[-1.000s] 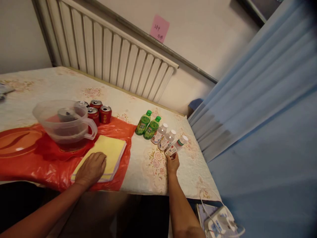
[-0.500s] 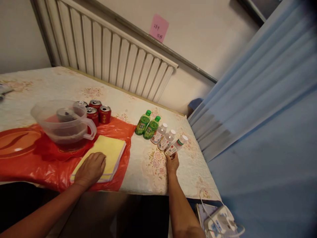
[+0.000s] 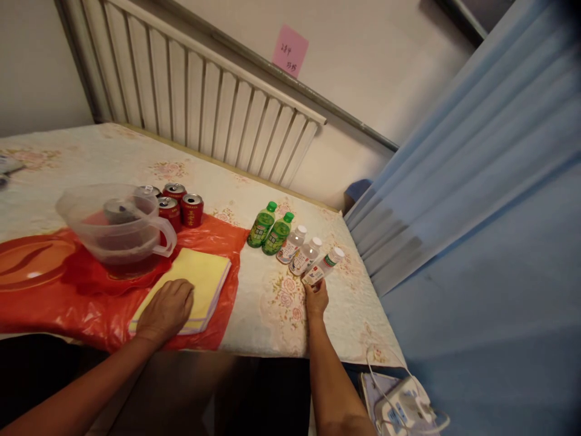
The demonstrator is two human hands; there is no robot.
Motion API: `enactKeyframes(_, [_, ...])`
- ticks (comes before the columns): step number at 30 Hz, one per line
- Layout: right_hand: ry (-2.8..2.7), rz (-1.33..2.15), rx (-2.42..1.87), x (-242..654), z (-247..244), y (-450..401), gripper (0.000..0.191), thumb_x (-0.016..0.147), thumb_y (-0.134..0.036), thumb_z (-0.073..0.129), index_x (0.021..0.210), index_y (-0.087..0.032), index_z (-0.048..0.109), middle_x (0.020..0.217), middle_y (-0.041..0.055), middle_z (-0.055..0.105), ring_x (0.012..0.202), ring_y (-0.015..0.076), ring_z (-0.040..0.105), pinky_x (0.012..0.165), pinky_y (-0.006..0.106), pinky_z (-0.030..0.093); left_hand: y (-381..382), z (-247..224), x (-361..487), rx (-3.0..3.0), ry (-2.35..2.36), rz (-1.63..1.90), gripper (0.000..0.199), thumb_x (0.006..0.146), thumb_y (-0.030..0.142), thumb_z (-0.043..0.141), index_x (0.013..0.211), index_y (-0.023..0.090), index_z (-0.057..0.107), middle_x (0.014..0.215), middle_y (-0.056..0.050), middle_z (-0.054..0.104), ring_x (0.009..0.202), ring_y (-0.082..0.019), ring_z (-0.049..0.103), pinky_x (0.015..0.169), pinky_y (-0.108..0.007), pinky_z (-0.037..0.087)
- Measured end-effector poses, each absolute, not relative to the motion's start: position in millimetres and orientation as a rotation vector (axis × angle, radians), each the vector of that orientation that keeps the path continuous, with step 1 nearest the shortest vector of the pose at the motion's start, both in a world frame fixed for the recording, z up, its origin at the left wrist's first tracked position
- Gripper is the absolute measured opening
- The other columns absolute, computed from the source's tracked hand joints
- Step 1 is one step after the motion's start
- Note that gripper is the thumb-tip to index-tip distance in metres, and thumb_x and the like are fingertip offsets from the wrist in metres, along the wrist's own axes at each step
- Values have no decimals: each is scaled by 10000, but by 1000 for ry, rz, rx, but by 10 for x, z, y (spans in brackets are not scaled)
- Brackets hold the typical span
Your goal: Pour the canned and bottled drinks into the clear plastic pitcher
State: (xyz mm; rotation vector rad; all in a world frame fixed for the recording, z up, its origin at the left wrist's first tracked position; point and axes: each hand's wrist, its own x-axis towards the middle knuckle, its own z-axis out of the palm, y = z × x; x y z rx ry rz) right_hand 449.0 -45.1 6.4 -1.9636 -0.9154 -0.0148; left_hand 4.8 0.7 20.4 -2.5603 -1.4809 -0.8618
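Note:
My right hand (image 3: pixel 316 300) is closed around the lower part of a small clear bottle (image 3: pixel 327 263) with a white cap and a green band at its neck. The bottle stands at the right end of a slanting row on the table. Beside it are two clear bottles (image 3: pixel 307 255) with white caps, then two green-capped drink bottles (image 3: pixel 277 234). My left hand (image 3: pixel 167 309) rests on a folded yellow cloth (image 3: pixel 206 272), its fingers curled in and nothing visible in them. The cloth lies on a red plastic sheet (image 3: pixel 229 303).
A clear plastic jug (image 3: pixel 131 233) stands in a red dish (image 3: pixel 86 275), close to several red cans (image 3: pixel 192 211). An orange lid (image 3: pixel 31 260) lies at the left. A power strip (image 3: pixel 403 406) with cables sits below the table's right edge, near a blue curtain (image 3: pixel 472 242).

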Motion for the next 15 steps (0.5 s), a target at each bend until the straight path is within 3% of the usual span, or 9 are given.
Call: enactKeyframes(15, [-908,-13,-1979,4488,67,-444,459,716,-471,639,1089,-202,642,972,86,752,808,253,662,700,304,447,7,189,44,-2552,-1484,-848,210,974,258,424,929,192,618,953,-124,657,931,-293,592,871,-446,475])
